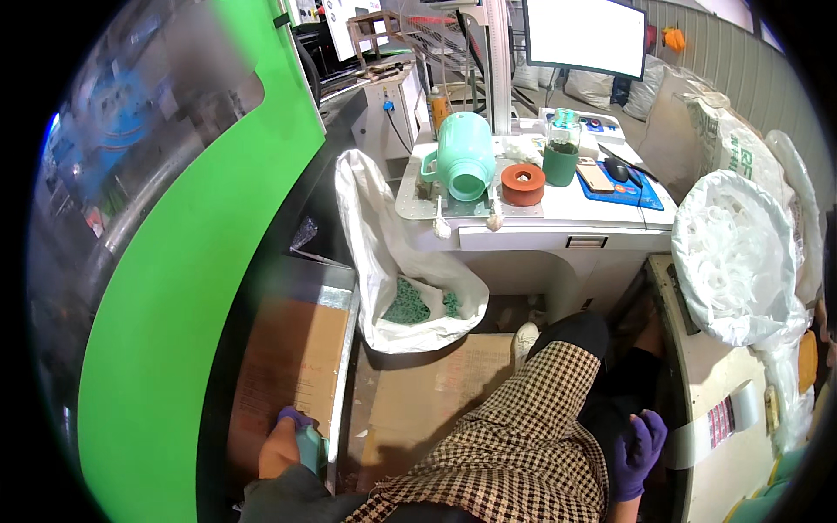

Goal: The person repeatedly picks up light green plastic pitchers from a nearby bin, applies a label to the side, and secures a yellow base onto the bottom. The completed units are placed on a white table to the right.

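In a purple glove, my left hand [296, 417] is low at the left, its fingers closed over the far end of a mint-green plastic piece [311, 449]. My forearm hides part of that piece, so its full shape does not show. It sits above a cardboard sheet [288, 362] in a metal-edged tray. My right hand [641, 453], also gloved in purple, is beside my right leg with loosely bent fingers and nothing visible in them. On the white table ahead, a mint-green plastic jug [466, 152] lies with its open mouth toward me.
A white sack [375, 288] with green scraps stands ahead of my knees. Beside the jug are an orange tape roll [523, 186], a glass bottle [561, 157] and a phone [595, 176]. A lined bin [732, 187] of clear scraps is at right. A green machine panel [174, 296] curves along the left.
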`<state>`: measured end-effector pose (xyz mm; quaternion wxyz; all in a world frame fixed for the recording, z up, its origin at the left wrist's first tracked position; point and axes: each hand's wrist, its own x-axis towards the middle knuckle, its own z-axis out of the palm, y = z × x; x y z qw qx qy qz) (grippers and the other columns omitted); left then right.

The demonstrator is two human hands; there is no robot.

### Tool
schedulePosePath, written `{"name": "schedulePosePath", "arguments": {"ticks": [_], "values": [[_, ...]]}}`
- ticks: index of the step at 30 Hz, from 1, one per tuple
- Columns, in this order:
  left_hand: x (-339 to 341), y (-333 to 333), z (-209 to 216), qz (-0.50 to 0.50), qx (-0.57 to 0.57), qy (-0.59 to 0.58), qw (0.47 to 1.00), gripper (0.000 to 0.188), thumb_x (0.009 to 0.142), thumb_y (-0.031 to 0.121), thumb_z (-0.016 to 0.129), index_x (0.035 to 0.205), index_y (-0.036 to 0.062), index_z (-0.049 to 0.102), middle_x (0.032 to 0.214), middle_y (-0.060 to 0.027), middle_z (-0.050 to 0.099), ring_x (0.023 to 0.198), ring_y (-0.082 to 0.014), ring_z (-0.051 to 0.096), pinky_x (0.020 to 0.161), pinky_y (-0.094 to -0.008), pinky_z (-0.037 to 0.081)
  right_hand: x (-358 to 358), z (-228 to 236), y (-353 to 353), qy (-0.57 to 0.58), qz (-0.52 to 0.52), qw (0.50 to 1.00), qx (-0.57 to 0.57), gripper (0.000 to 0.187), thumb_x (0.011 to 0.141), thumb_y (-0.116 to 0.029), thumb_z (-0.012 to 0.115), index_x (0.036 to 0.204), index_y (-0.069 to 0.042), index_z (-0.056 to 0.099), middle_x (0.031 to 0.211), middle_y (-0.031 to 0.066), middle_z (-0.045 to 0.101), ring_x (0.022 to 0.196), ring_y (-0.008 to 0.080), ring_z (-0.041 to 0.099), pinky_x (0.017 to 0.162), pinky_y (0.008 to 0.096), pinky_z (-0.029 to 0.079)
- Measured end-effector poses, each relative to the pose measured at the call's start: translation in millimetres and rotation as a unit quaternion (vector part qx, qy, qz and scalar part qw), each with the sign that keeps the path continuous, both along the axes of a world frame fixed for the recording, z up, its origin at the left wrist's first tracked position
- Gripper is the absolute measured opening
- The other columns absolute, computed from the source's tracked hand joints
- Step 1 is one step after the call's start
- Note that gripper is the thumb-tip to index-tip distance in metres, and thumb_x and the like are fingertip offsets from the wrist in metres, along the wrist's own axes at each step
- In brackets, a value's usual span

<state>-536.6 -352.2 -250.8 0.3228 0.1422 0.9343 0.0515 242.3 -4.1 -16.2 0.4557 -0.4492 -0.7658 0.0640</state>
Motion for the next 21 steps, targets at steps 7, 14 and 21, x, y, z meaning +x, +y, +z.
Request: {"name": "schedulePosePath", "arguments": {"ticks": [7, 14, 21], "values": [[96, 123, 133, -0.171, 0.239, 0.264, 0.918, 0.059, 0.059, 0.042, 0.093, 0.103, 0.01, 0.071, 0.102, -0.0127, 0.073, 0.1, -0.0349, 0.069, 0.093, -0.0445, 0.054, -33, 34, 3, 0.006, 0.057, 0.998, 0.005, 0.042, 0.076, 0.007, 0.069, 0.115, -0.005, 0.069, 0.121, 0.0167, 0.06, 0.109, 0.0331, 0.062, 0.092, 0.0378, 0.052], [302, 263, 346, -0.494, 0.545, 0.296, 0.609, 0.071, 0.064, 0.028, 0.096, 0.126, 0.0084, 0.067, 0.12, -0.0092, 0.071, 0.11, -0.0324, 0.066, 0.097, -0.0452, 0.05, -117, 76, 12, 0.086, 0.219, 0.964, -0.121, 0.04, 0.082, -0.001, 0.076, 0.121, -0.003, 0.069, 0.095, 0.0105, 0.064, 0.082, 0.023, 0.064, 0.074, 0.0325, 0.052], [396, 338, 324, -0.608, 0.579, 0.063, 0.54, 0.088, 0.07, 0.022, 0.092, 0.147, 0.004, 0.052, 0.133, -0.0109, 0.068, 0.126, -0.0356, 0.06, 0.112, -0.0486, 0.043, -153, 65, 25, 0.125, 0.242, 0.944, -0.187, 0.042, 0.095, -0.019, 0.071, 0.134, -0.004, 0.064, 0.099, 0.0153, 0.07, 0.075, 0.0272, 0.067, 0.069, 0.0355, 0.053]]}}
